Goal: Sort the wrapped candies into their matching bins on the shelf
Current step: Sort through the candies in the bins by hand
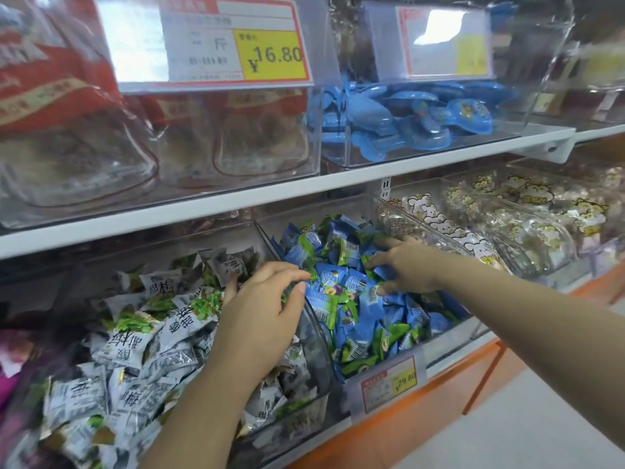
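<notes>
Item 1. Left grip: arched over the clear wall between two lower bins, fingertips curled down onto the nearest blue wrappers. Cannot tell whether pinching a piece or merely touching. Probably placed there to carry strays across the divider.

Item 2. Right grip: splayed wide, holding nothing, fingers pressed into the blue heap. Likely raking through for mismatched pieces.

Item 3. Middle bin: clear plastic, lower shelf, heaped with blue-and-green candies; small price tag on the front.

Item 4. Left bin: clear, just beside the middle one, piled with white-and-green candies.

Item 5. Right-hand bins: clear packets with cartoon print.

Item 6. Upper shelf: one clear bin of red-labelled packs, one of flat blue packs; large price tag marked 16.80.

Sorting judged under way, not finished.
</notes>
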